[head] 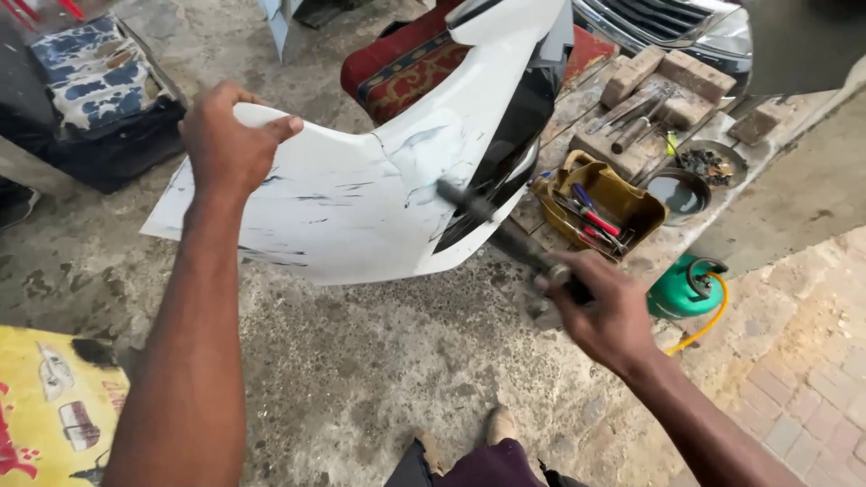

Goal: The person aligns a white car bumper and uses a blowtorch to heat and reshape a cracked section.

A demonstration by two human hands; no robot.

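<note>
Left hand (225, 144) grips the top edge of the white bumper panel (352, 203), fingers (275, 128) curled over the rim, holding it up off the concrete floor (379, 361). Right hand (604, 316) is closed tight around the handle of a dark hammer (505, 234); its head sits against the panel's scuffed face near the black trim. Motion blur on the tool. Panel leans back against a red patterned cushion (406, 63). Just right of the hammer: yellow cut-open jug (622, 194) full of hand tools, two dark round pans (686, 185), loose bricks (667, 77). Green gas canister (686, 289) with yellow hose sits close beside the right wrist. Car grille (667, 18) behind. Yellow printed sheet (54, 406) at lower left.
</note>
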